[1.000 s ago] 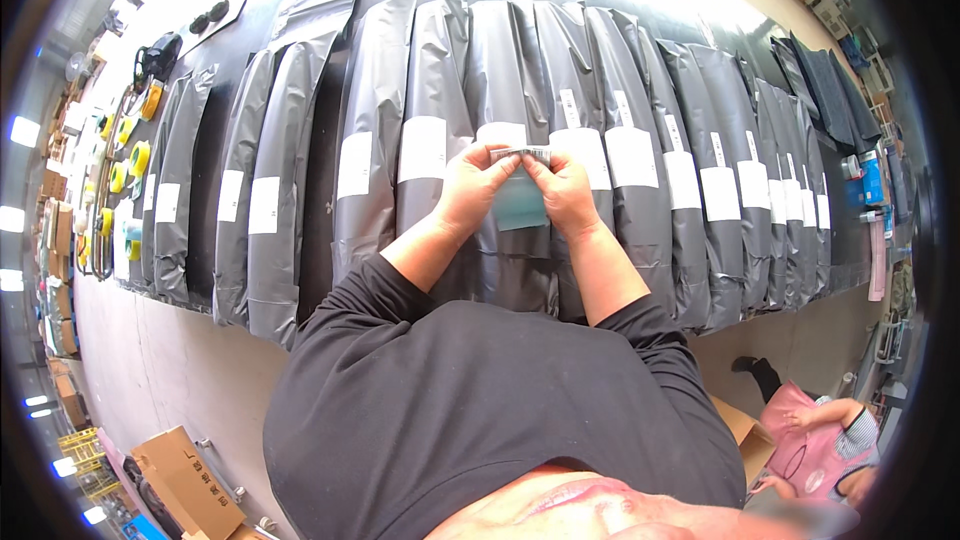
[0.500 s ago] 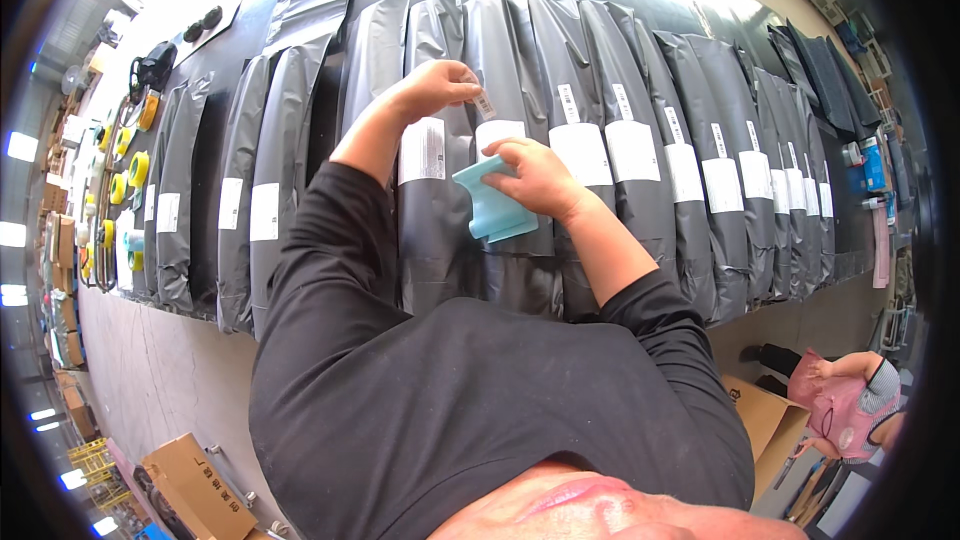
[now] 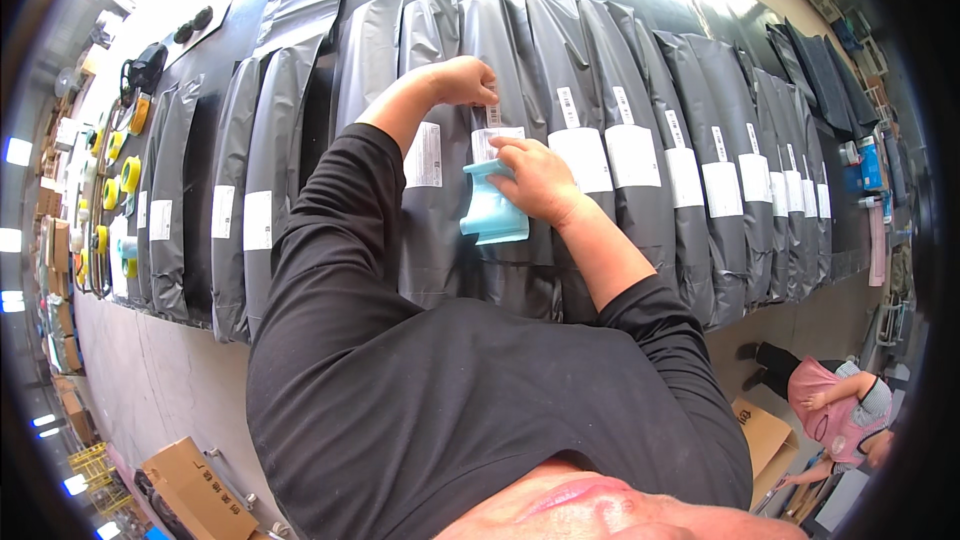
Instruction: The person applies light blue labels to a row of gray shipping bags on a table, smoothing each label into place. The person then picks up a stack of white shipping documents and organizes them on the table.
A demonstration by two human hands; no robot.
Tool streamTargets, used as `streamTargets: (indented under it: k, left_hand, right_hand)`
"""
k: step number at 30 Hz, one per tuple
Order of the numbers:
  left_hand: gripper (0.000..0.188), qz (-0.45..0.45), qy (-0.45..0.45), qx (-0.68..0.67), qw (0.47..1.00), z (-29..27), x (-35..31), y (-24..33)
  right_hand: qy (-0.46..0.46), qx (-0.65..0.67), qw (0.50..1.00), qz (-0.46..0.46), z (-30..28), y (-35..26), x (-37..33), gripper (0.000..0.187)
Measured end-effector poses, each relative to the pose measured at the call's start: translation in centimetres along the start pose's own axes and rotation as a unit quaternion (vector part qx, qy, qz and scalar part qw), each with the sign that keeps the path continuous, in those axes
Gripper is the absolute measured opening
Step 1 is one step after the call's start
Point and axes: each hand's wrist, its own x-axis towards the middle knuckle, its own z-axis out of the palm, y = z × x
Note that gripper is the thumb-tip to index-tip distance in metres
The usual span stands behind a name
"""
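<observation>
My left hand [image 3: 462, 80] pinches the upper end of a small barcode sticker [image 3: 492, 113]. The sticker hangs upright against a grey plastic mailing bag [image 3: 497, 50], just above its white label [image 3: 484, 143]; whether it is stuck down there I cannot tell. Lower down and to the right, my right hand [image 3: 540, 180] grips a curled light-blue sheet [image 3: 494, 210] that looks like sticker backing paper. Its fingertips overlap the bag's white label. On the neighbouring bag to the right, a barcode sticker [image 3: 568, 107] sits above a larger white label [image 3: 580, 160].
Several more grey bags [image 3: 270, 140] lie side by side on the dark table [image 3: 203, 210]. Yellow tape rolls [image 3: 130, 176] stand at the left end. A cardboard box [image 3: 196, 488] is on the floor lower left. A co-worker in a pink apron [image 3: 826, 400] stands lower right.
My left hand has moved slightly right, and the barcode sticker has gone from tilted to upright over the bag. The blue sheet has turned a little. The co-worker has shifted.
</observation>
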Motion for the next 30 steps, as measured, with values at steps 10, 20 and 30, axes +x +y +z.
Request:
streamTargets:
  k: [10, 20, 30]
  left_hand:
    - [0.029, 0.022, 0.046, 0.085, 0.995, 0.8, -0.3, -0.1]
    - [0.032, 0.046, 0.4, 0.064, 0.913, 3.4, 0.2, -2.9]
    - [0.029, 0.131, 0.019, -0.435, 0.891, 7.6, -10.4, 5.3]
  right_hand:
    - [-0.025, -0.069, 0.996, 0.053, 1.2, 0.1, 2.2, 0.032]
    - [0.062, 0.178, 0.978, 0.092, 1.0, 0.9, -0.2, 0.029]
    - [0.1, 0.762, 0.602, 0.214, -2.0, 1.3, -5.9, 0.029]
